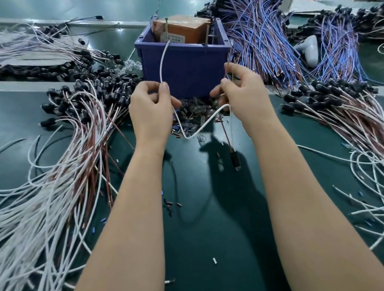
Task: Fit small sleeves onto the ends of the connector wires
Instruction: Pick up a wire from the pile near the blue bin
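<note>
White wire [205, 122] droops, light and limp, between your hands over the middle of the surface [209, 235], just before the bin [187, 73]. Your left hand [151, 109] pinches it partway along; your right hand [245, 93] grips the far run, a connector [235, 161] dangling below. Judge it floppy: pinch close to the tip, or it buckles.

The tabletop [220, 226] is smooth, matt dark green. The bin [187, 73] near its far edge is violet-blue plastic with a dull sheen, and the box [181, 29] in it looks like brown card under glossy tape. The white wire [162, 62] has a matt sheath (cloth-like, it seems). The brown wires [94, 143] toward the left edge look slick, and their black connectors [79, 106] are shiny plastic.
</note>
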`<move>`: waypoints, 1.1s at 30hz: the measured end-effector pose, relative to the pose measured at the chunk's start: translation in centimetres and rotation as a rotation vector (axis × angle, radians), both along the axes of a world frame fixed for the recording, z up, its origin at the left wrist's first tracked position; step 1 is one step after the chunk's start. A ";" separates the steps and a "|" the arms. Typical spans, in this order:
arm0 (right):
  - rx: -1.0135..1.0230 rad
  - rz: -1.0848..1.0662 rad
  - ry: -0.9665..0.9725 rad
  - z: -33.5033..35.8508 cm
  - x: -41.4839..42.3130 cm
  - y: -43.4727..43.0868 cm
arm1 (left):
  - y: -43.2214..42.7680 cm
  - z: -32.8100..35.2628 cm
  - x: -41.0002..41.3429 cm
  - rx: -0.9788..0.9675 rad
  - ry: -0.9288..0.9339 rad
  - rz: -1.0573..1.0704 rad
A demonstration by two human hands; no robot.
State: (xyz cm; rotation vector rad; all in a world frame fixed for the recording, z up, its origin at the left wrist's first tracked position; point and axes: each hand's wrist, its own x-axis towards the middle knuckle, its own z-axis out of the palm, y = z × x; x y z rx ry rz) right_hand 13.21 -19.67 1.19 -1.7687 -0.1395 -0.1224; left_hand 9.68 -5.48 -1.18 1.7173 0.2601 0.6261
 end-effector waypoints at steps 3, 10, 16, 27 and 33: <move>-0.080 -0.033 -0.057 -0.2 -0.1 0.0 | 0.2 -0.1 0.2 -0.117 -0.021 0.014; -0.040 -0.142 -0.163 -0.3 -0.1 0.4 | 0.5 -0.1 0.4 -0.160 -0.120 0.035; -0.112 -0.082 -0.200 -0.3 -0.5 0.8 | 0.3 -0.2 0.6 -0.176 -0.153 0.039; -0.146 -0.045 -0.179 -0.2 -0.7 0.9 | 0.3 -0.5 0.9 -0.235 -0.141 0.072; -0.140 -0.063 -0.175 -0.2 -0.7 0.7 | 0.3 -0.4 0.9 -0.255 -0.160 0.089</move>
